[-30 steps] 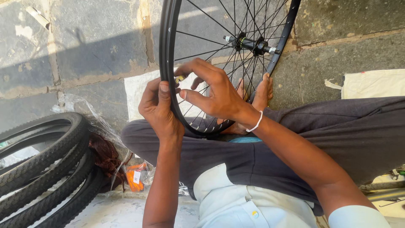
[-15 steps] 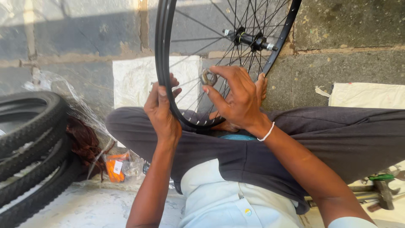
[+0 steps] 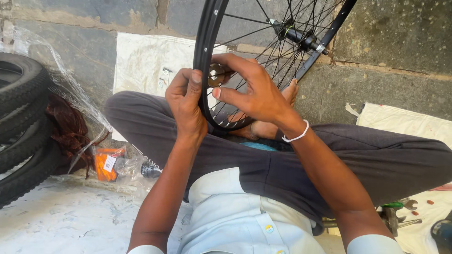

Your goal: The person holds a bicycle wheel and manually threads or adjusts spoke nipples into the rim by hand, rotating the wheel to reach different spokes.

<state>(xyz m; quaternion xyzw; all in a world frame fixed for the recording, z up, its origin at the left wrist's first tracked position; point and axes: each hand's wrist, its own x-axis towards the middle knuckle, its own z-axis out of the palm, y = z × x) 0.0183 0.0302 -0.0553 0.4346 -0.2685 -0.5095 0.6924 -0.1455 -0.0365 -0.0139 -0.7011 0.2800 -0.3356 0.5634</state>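
You're sitting cross-legged on the floor with the bicycle wheel (image 3: 221,61) standing upright over your lap, its black rim dropping down between your knees. Your left hand (image 3: 187,106) is wrapped around the near side of the rim, fingers curled shut on it and thumb pointing up along the edge. Your right hand (image 3: 249,91) reaches in from the other side, through the spokes area, fingers bent and pinching a small round metal spoke tool (image 3: 216,75) right up against the rim, just above your left thumb. The hub (image 3: 299,36) sits up top, well away from both hands.

Other stuff around: a stack of black tyres (image 3: 21,127) off to your left, with a crumpled clear plastic sheet (image 3: 70,94) draped next to them. An orange packet (image 3: 107,164) lies on the floor near your left knee. There's a white cloth (image 3: 146,61) behind the wheel on the stone floor, and another pale cloth (image 3: 400,120) by your right leg. A few metal wrenches (image 3: 400,214) lie by your right thigh.
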